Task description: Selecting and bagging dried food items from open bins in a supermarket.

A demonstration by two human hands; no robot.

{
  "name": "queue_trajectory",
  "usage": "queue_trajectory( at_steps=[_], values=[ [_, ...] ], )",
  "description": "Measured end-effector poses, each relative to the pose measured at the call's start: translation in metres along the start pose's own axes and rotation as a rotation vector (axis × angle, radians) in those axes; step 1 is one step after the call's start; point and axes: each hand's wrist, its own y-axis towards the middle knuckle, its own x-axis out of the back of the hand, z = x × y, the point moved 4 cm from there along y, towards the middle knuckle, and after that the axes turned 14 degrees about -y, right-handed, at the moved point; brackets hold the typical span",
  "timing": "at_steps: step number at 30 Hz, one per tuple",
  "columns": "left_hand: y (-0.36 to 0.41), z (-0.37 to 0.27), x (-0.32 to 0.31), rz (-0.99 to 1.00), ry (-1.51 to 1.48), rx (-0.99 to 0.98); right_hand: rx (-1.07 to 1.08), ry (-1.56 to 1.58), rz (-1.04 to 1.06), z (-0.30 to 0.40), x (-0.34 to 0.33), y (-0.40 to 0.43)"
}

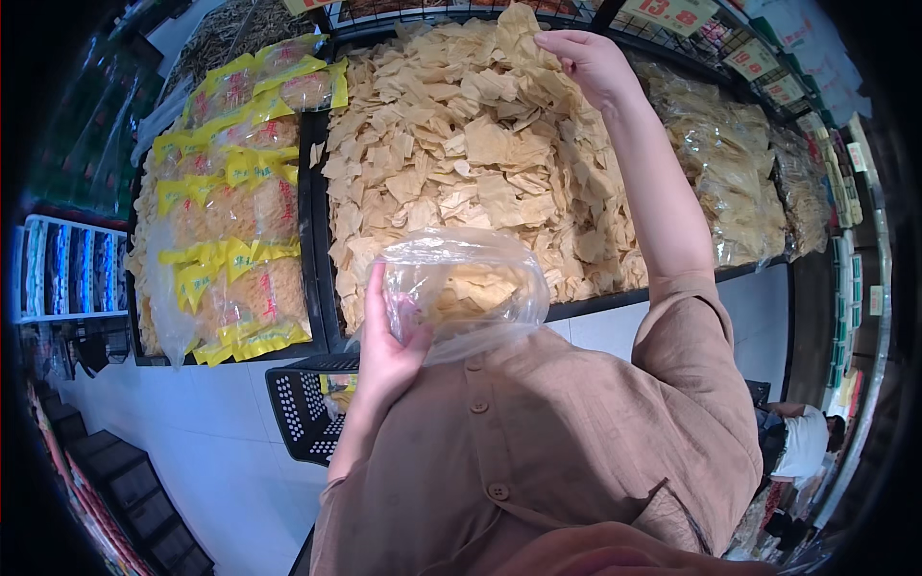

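My left hand (389, 345) grips the side of a clear plastic bag (529, 288) in front of my chest, its mouth spread towards the bin. Inside the bag lie several pale yellow dried sheets (479, 288), which look like dried tofu skin. At the far edge of the bin my right hand (583, 61) pinches a broad flake of the same dried sheet (522, 32) between thumb and fingers. Beneath both hands spreads a large heap of loose flakes (439, 144) in a black-edged bin.
Yellow-and-clear packets of dried food (245, 209) fill the bin at left. Bagged dried goods (720, 165) lie at right. A black perforated shopping basket (302, 414) is below my left arm. Price signs (666, 14) hang behind the wire rack. Another person (799, 443) is at lower right.
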Motion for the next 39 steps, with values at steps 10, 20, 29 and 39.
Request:
queue_trajectory(
  at_steps=[10,20,29,39],
  values=[
    [0.009,0.002,-0.001,0.041,0.074,-0.077,-0.133,-0.028,0.157,-0.037,-0.011,-0.088],
    [0.003,0.006,0.004,0.015,0.05,-0.056,1.334,-1.019,-0.707,0.01,-0.025,-0.178],
    [0.002,0.008,0.007,0.011,0.088,-0.064,0.711,-0.233,-0.048,0.04,-0.034,-0.202],
    [0.001,0.003,0.003,0.015,0.005,-0.057,0.466,-0.627,-0.035,0.025,-0.036,-0.175]
  ],
)
